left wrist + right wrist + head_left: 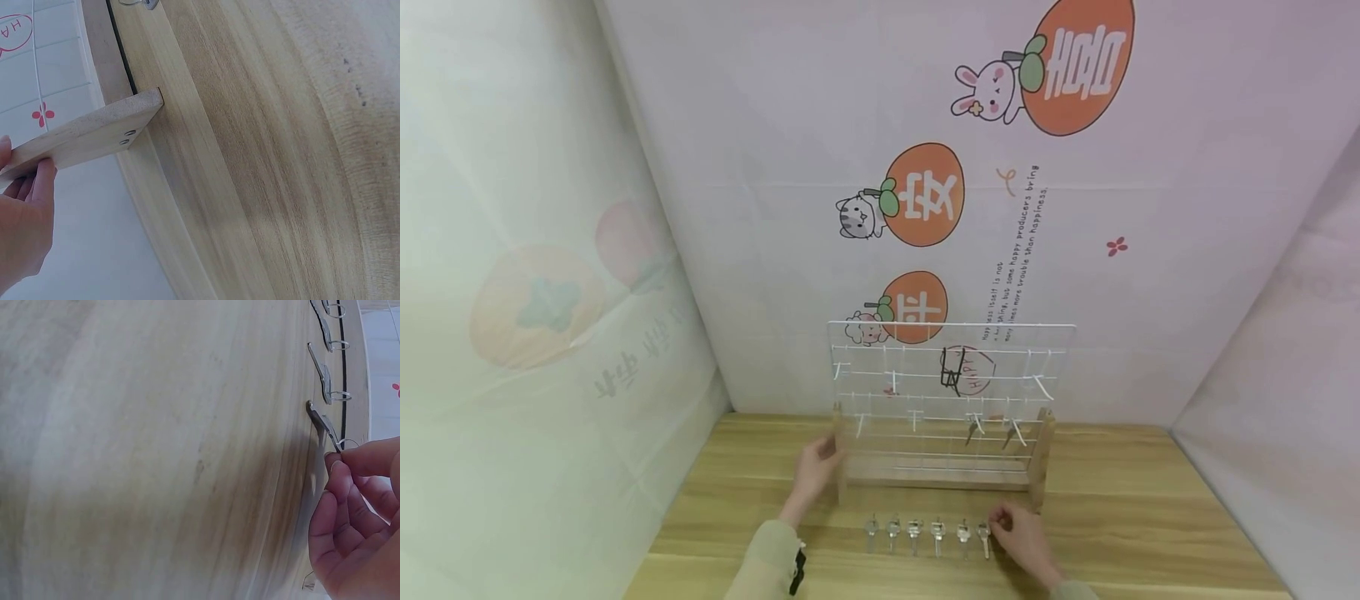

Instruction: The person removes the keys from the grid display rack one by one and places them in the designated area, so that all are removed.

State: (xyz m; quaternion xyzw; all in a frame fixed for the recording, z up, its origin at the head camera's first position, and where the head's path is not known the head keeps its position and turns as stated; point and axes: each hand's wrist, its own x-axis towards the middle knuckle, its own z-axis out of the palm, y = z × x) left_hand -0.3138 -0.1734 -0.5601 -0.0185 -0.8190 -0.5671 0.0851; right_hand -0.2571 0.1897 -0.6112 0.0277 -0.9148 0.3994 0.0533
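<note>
My left hand (817, 468) grips the wooden side post (94, 131) of a white wire grid rack (925, 398). In the left wrist view the thumb is on one face of the post and the fingers (44, 181) on the other. Several silver keys (937, 533) with small rings lie in a row on the table before the rack. At the right end of that row, my right hand (1021, 533) pinches the head of the last key (322, 424) between thumb and finger. Its blade tip points toward the table's near side.
Two keys hang from white hooks (1013, 432) at the rack's lower right. Other hooks (893, 382) on the grid carry nothing. A black wire shape (952, 368) is on the grid's upper part. The wooden table (1120, 500) meets a printed cloth wall (790, 250) behind.
</note>
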